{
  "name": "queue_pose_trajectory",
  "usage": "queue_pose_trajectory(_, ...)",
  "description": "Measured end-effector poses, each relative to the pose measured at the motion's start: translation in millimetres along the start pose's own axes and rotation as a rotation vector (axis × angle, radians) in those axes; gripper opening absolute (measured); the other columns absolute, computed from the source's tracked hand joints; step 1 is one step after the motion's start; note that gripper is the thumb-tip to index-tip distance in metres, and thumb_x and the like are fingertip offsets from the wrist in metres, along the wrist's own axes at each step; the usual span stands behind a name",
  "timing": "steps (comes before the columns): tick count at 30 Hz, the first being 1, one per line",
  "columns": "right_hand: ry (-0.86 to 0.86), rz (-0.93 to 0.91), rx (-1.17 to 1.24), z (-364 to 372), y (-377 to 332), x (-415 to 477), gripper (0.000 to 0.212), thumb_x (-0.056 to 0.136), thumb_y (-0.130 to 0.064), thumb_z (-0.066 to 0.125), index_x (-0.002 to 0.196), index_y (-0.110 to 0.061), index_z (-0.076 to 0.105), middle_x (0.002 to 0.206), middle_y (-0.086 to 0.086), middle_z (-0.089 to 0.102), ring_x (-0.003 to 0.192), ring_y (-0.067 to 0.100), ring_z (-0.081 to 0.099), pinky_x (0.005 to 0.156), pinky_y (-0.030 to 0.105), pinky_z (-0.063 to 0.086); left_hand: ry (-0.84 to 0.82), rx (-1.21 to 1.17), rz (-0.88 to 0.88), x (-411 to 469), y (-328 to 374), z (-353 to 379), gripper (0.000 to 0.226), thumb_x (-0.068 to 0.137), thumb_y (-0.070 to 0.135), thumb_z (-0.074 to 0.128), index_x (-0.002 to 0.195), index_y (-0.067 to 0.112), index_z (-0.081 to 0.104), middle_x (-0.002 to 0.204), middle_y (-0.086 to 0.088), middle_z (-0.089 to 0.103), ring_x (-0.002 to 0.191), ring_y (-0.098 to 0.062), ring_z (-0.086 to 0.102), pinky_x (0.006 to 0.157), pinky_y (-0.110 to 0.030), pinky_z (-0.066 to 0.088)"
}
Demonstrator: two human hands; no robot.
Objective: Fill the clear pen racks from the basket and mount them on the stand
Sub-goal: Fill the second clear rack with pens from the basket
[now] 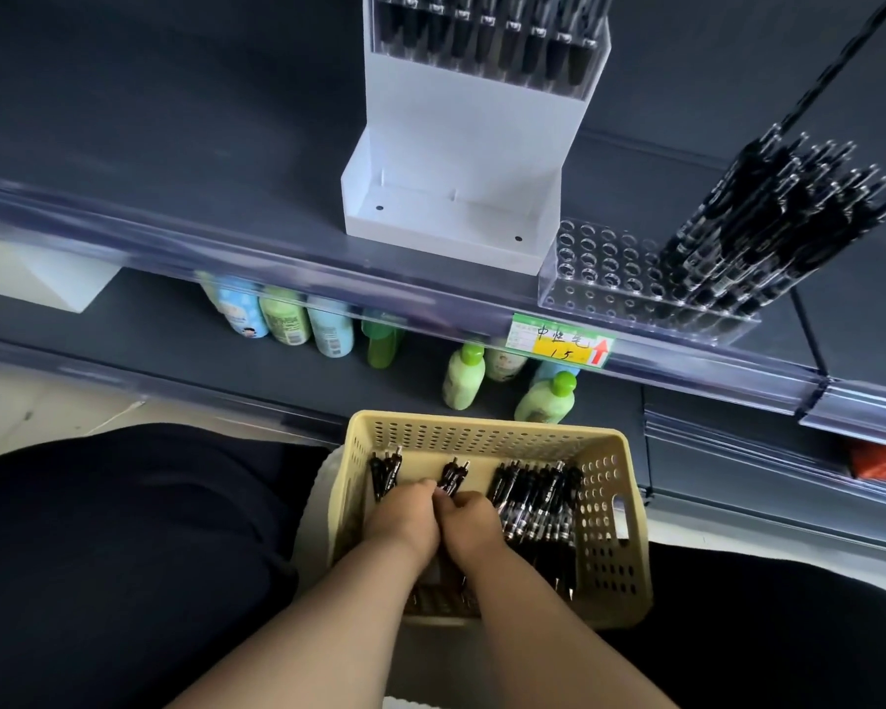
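Observation:
A beige perforated basket (609,504) rests on my lap and holds several black pens (538,498). Both hands are inside it, side by side. My left hand (402,519) is closed over a few pens at the basket's left. My right hand (474,529) pinches a small bunch of pens (453,475) whose tips stick out past the fingers. On the shelf above, a clear pen rack (599,268) lies with its right half filled with black pens (778,217). The white stand (461,145) beside it carries one filled rack (487,38) at its top.
A shelf edge with a clear price rail (277,278) and a green-yellow price tag (558,342) runs across the view. Several green and blue bottles (461,376) stand on the lower shelf behind the basket. A white box (57,278) sits at the left.

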State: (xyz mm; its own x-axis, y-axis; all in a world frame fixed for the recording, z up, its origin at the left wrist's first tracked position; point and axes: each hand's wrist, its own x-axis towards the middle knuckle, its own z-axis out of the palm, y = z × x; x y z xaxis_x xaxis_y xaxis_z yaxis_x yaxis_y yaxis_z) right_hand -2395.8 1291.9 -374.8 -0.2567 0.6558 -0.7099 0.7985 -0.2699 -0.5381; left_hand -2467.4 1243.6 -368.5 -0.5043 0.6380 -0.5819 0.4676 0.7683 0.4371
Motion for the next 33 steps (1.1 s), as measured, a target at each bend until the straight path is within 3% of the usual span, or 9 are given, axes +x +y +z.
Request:
queue_pose_trajectory(4,-0.007,-0.019,0.041,3,1,-8,0.037,0.093,-0.038,0.051,0.091,-0.004,0.065,0.09,0.013,0.064,0.087,0.026,0.059,0.07,0.025,0.04,0.014,-0.029,0.049,-5,-9,-5,0.028,0.091,0.014,0.045,0.114,0.016,0.06,0.115,-0.009,0.063,0.107,-0.027,0.057,0.087,-0.029,0.044)
queue_pose_trajectory(10,0.101,-0.027,0.083,2,-4,-15,0.025,0.09,-0.034,0.056,0.095,-0.01,0.059,0.092,0.008,0.063,0.089,0.023,0.058,0.071,0.024,0.039,-0.008,-0.161,0.071,-7,-15,-8,0.033,0.089,0.017,0.052,0.121,0.02,0.06,0.119,-0.005,0.064,0.11,-0.023,0.057,0.092,-0.026,0.045)
queue_pose_trajectory(12,0.135,-0.052,0.123,-2,-7,-16,0.018,0.088,-0.029,0.058,0.085,-0.012,0.057,0.086,0.005,0.061,0.088,0.024,0.058,0.072,0.024,0.039,0.012,-0.202,0.074,-8,-12,-11,0.033,0.088,0.019,0.056,0.12,0.022,0.06,0.118,-0.002,0.064,0.11,-0.021,0.057,0.091,-0.024,0.044)
queue_pose_trajectory(14,0.153,-0.082,0.158,-5,-11,-19,0.025,0.088,-0.026,0.058,0.067,-0.019,0.047,0.075,0.001,0.056,0.079,0.02,0.054,0.068,0.023,0.036,0.042,-0.242,0.075,-8,-9,-13,0.032,0.086,0.019,0.058,0.119,0.022,0.061,0.117,-0.001,0.065,0.11,-0.02,0.058,0.09,-0.023,0.043)
queue_pose_trajectory(18,0.188,-0.115,0.219,-8,-17,-27,0.034,0.089,-0.026,0.057,0.061,-0.02,0.04,0.061,-0.003,0.048,0.064,0.017,0.047,0.065,0.024,0.033,0.109,-0.331,0.048,-10,-6,-15,0.033,0.086,0.016,0.061,0.119,0.019,0.06,0.117,0.0,0.065,0.109,-0.017,0.059,0.089,-0.021,0.042)
queue_pose_trajectory(22,0.283,-0.17,0.251,-19,-18,-39,0.021,0.089,-0.024,0.056,0.075,-0.012,0.046,0.072,0.004,0.057,0.073,0.024,0.056,0.07,0.029,0.043,0.228,-0.386,0.025,-17,-1,-20,0.031,0.086,0.015,0.063,0.116,0.013,0.06,0.114,-0.004,0.065,0.107,-0.019,0.059,0.087,-0.021,0.041)
queue_pose_trajectory(26,0.387,-0.301,0.261,-40,-30,-54,0.008,0.087,-0.018,0.054,0.089,-0.018,0.046,0.072,-0.007,0.055,0.07,0.017,0.055,0.066,0.025,0.039,0.328,-0.54,0.033,-30,12,-34,0.027,0.085,0.014,0.065,0.111,0.015,0.058,0.107,0.0,0.065,0.091,-0.013,0.056,0.079,-0.021,0.04)
queue_pose_trajectory(29,0.441,-0.379,0.362,-59,-43,-68,0.016,0.088,-0.015,0.049,0.101,-0.025,0.045,0.079,-0.008,0.057,0.072,0.014,0.057,0.066,0.029,0.043,0.413,-0.663,0.096,-45,28,-52,0.024,0.085,0.013,0.065,0.108,0.015,0.059,0.101,0.002,0.064,0.086,-0.01,0.055,0.076,-0.021,0.039)
queue_pose_trajectory(33,0.504,-0.468,0.411,-85,-62,-86,0.012,0.093,-0.017,0.042,0.102,-0.022,0.047,0.087,0.002,0.063,0.07,0.015,0.057,0.058,0.026,0.04,0.501,-0.715,0.225,-68,50,-80,0.022,0.084,0.017,0.066,0.103,0.021,0.057,0.092,0.014,0.059,0.082,-0.001,0.055,0.074,-0.014,0.038)
